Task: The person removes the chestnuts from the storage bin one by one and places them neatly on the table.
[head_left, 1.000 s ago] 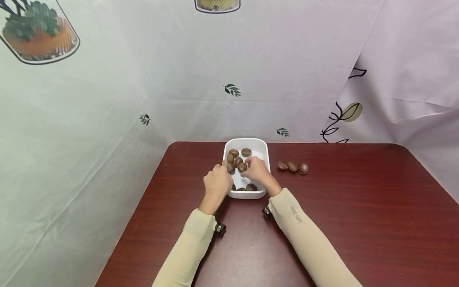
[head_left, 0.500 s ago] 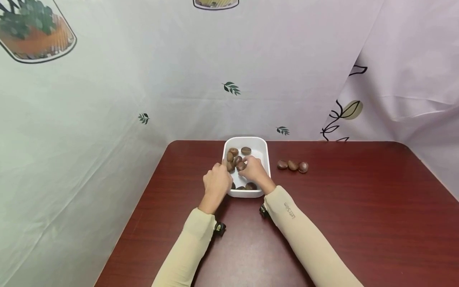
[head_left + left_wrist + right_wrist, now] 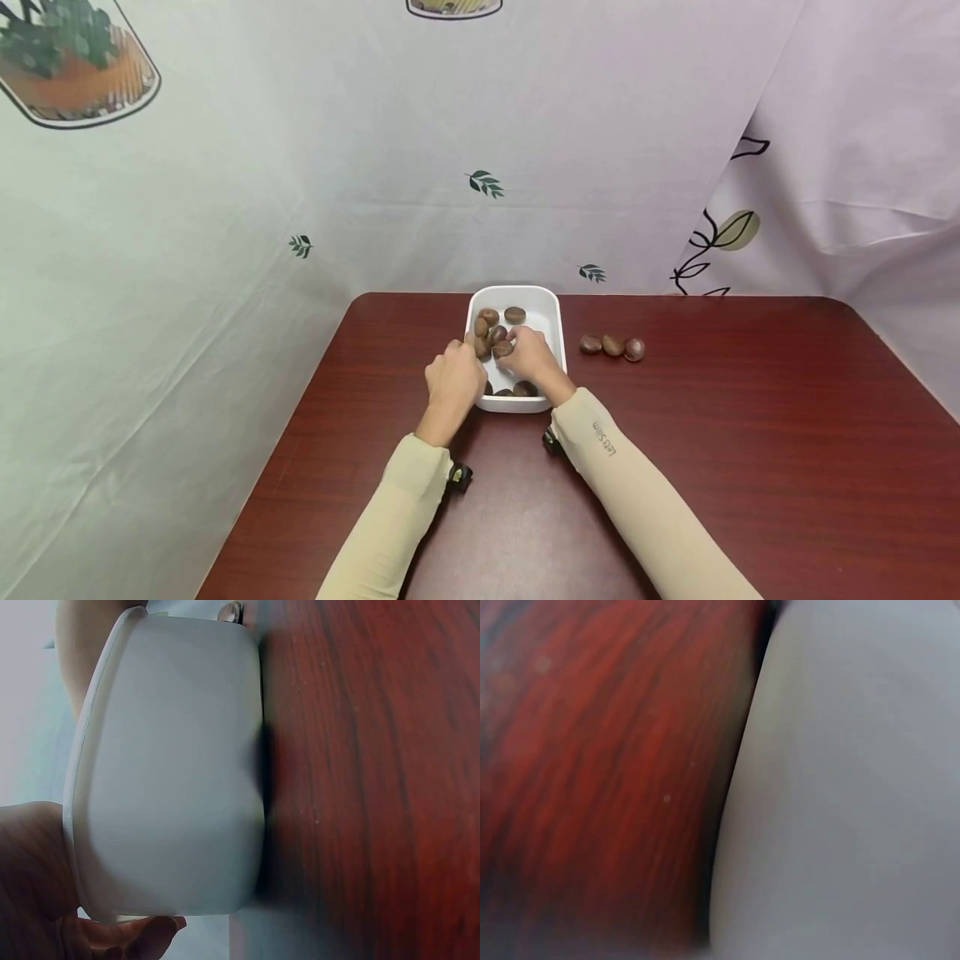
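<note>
A white rectangular tray (image 3: 553,317) stands near the table's far edge, with several brown chestnuts (image 3: 489,317) inside. My left hand (image 3: 454,379) grips the tray's left side; in the left wrist view its fingers (image 3: 154,937) curl past the wall of the white tray (image 3: 165,765). Reaching into the tray from the right, my right hand (image 3: 531,357) pinches a chestnut (image 3: 502,350) beside the group on the left. More chestnuts (image 3: 525,389) lie along the near wall, partly hidden by the rim. In the right wrist view the tray wall (image 3: 840,787) fills one side, and no fingers show.
Three chestnuts (image 3: 612,346) lie in a row on the dark red wooden table (image 3: 750,433), right of the tray. A pale printed cloth (image 3: 390,167) hangs behind the table and along its left side.
My right hand has shifted slightly left with the pinched chestnut, bringing it closer to the group. My left hand keeps its hold on the tray.
</note>
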The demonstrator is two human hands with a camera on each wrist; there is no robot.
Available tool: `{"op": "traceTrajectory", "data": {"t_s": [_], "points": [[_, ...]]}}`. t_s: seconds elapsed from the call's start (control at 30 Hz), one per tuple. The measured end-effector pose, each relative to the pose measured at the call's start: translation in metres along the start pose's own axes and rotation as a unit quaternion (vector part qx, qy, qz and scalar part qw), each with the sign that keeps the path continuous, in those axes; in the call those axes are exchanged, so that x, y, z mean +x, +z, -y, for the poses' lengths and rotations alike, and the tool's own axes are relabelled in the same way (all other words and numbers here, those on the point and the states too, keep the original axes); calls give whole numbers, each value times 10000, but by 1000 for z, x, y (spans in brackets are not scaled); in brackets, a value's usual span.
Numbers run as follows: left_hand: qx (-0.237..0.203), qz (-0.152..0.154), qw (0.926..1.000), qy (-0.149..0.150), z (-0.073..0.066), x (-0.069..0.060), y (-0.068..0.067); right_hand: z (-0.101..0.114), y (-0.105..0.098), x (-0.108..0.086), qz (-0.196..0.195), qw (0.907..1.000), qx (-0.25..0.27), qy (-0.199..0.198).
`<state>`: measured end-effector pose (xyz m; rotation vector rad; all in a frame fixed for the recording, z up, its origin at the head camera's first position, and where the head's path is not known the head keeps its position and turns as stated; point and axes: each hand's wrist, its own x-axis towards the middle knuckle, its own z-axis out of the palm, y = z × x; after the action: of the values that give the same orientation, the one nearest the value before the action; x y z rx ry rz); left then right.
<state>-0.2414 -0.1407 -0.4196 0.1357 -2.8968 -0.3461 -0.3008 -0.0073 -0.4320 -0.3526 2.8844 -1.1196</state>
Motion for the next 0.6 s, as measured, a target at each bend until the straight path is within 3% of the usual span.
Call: {"op": "traceTrajectory", "data": {"t_s": [0.33,0.6], "points": [[-12,-98,9999,46,1,-1,2,-1,2,2,-3,9999,-146,-70],[-8,-45,10000,11,0,0,0,-2,-2,-1,-236,9995,105,-180]]}}
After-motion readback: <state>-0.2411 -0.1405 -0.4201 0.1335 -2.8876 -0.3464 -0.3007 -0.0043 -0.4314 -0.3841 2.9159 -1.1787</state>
